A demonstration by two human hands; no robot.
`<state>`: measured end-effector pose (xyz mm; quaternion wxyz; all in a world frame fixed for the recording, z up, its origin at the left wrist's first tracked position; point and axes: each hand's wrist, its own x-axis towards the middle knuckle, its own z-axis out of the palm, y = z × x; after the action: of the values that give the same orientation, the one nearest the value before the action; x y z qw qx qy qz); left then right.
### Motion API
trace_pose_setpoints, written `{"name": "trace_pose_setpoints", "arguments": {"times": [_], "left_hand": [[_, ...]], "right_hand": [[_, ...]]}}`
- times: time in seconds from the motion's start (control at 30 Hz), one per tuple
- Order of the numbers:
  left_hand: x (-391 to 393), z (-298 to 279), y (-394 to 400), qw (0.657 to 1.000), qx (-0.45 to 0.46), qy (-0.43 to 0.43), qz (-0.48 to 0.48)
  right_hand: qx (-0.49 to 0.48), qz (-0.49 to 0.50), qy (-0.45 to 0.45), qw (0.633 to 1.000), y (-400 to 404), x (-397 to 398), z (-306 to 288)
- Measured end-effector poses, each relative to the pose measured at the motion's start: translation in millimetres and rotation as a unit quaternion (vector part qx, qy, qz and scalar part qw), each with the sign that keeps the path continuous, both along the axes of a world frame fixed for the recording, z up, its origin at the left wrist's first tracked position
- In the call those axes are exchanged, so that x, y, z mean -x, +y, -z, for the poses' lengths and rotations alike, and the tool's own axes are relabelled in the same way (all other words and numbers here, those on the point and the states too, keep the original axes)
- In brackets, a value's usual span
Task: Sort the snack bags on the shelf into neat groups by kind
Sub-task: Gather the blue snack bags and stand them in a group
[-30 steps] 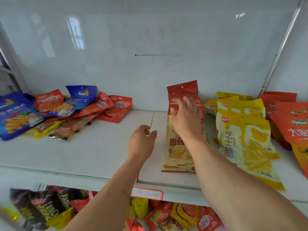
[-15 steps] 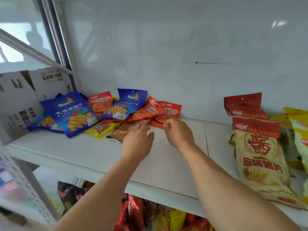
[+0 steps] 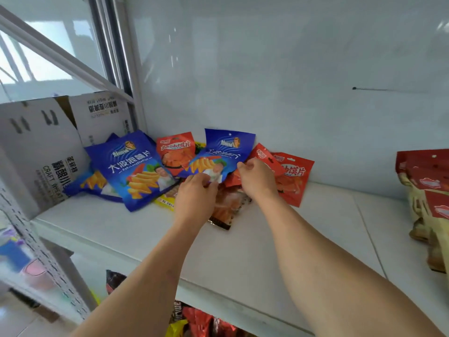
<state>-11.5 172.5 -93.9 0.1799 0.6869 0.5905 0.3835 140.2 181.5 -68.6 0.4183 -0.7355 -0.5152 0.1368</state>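
1. The snack bags are lying in a mixed heap at the back of the white shelf (image 3: 136, 229), and the small blue bag (image 3: 222, 154) is sitting on top in the middle of that heap.
2. The left hand (image 3: 194, 195) is pinching the bottom edge of the small blue bag, likely to lift it off the red bags.
3. The right hand (image 3: 256, 180) is curling its fingers on the red bag (image 3: 263, 154) just right of the small blue bag; I cannot tell how tightly.
4. The big blue bag (image 3: 136, 166) is lying left of the small blue bag, so the two blues probably belong together.
5. Another red bag (image 3: 292, 181) is resting further right of the small blue bag.
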Motion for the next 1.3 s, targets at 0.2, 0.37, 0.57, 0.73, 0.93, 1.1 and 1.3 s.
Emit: {"name": "trace_pose_setpoints", "arguments": {"times": [0.2, 0.37, 0.57, 0.73, 0.93, 1.1, 1.3], "left_hand": [[40, -1, 51, 0.986, -0.02, -0.043, -0.163], [78, 7, 75, 0.971, -0.014, -0.07, -0.23], [112, 9, 90, 0.973, -0.017, -0.042, -0.228], [151, 15, 97, 0.974, 0.008, -0.035, -0.223], [177, 18, 102, 0.997, -0.009, 0.018, -0.074], [196, 16, 101, 1.0, -0.01, 0.012, 0.002], [207, 19, 93, 0.981, 0.039, 0.122, -0.146]], "right_hand": [[0.058, 0.053, 0.044, 0.996, 69, 12, 3], [0.068, 0.101, 0.033, 0.992, 90, 38, 8], [0.052, 0.144, 0.071, 0.986, 103, 88, 20], [0.002, 0.136, 0.12, 0.983, 104, 112, 26], [-0.007, 0.147, 0.159, 0.976, 103, 129, 26], [-0.049, 0.149, 0.204, 0.966, 95, 137, 20], [-0.064, 0.125, 0.328, 0.934, 83, 151, 9]]}}
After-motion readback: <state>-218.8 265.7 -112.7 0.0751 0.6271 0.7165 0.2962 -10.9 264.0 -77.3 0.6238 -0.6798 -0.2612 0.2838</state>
